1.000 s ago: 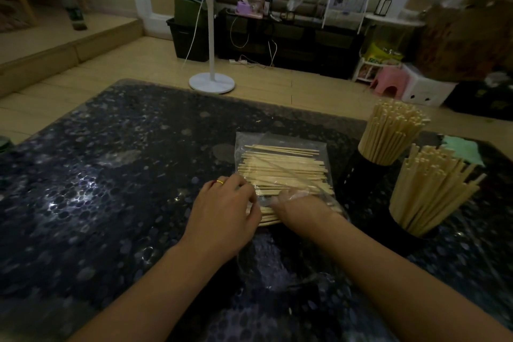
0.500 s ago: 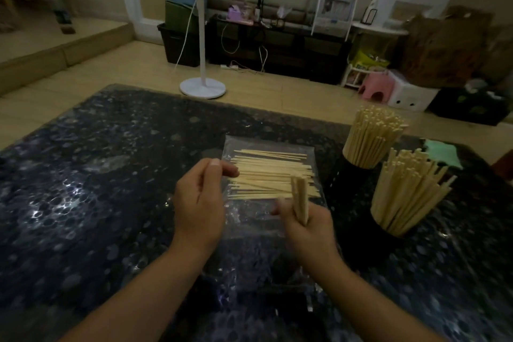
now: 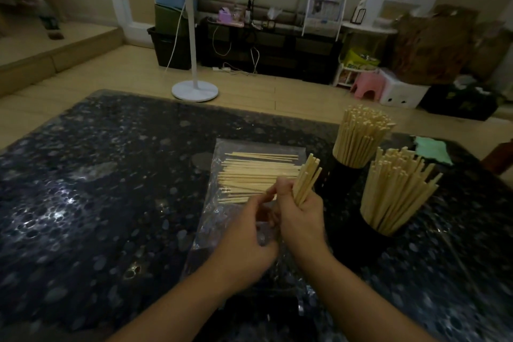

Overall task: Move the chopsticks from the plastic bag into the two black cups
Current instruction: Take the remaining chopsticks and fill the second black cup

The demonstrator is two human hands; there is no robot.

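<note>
Right hand grips chopstick bundle, tips angled up past its fingers; left hand fingers curl against the bundle's base, above plastic bag.

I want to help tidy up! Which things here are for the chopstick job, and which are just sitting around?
For the job: plastic bag, loose chopsticks, held bundle, far cup, near cup.

Just lying about: green cloth, fan stand, pink stool.
</note>
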